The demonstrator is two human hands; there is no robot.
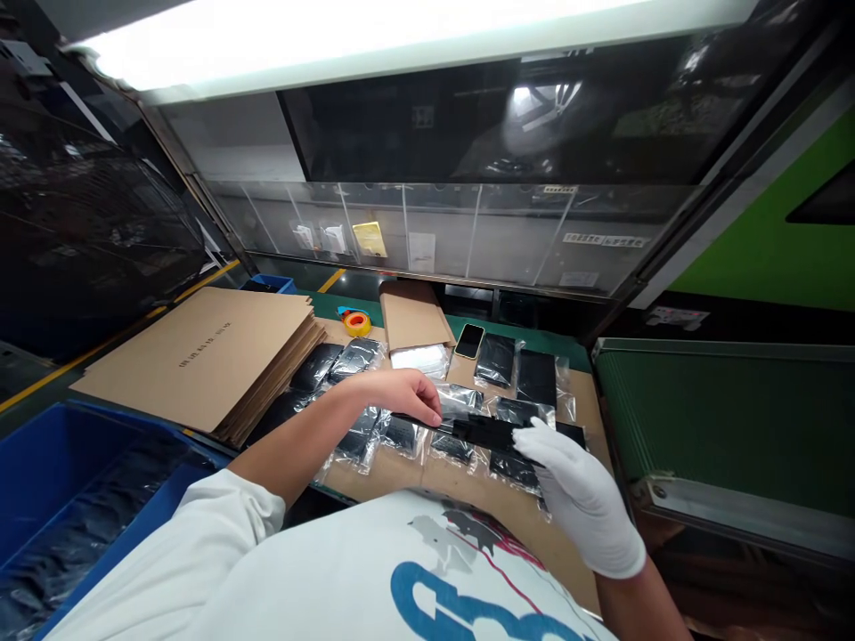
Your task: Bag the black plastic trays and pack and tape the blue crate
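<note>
My left hand (407,394) is bare, its fingers pinched on the near-left end of a clear plastic bag with a black item (487,433) in it. In a white glove, my right hand (574,490) has its fingertips closed on the right end of the same black item. The item is held tilted above the work surface. Under and around both hands lie several flat black items in clear bags, such as the bagged item (495,360) beside a phone (469,341).
Flat cardboard sheets (200,356) are stacked at the left, above a blue bin (53,463) of dark items. Yellow tape (356,323) and a cardboard box (414,316) sit toward the back. A green conveyor (728,427) runs at the right; a lamp (401,36) hangs overhead.
</note>
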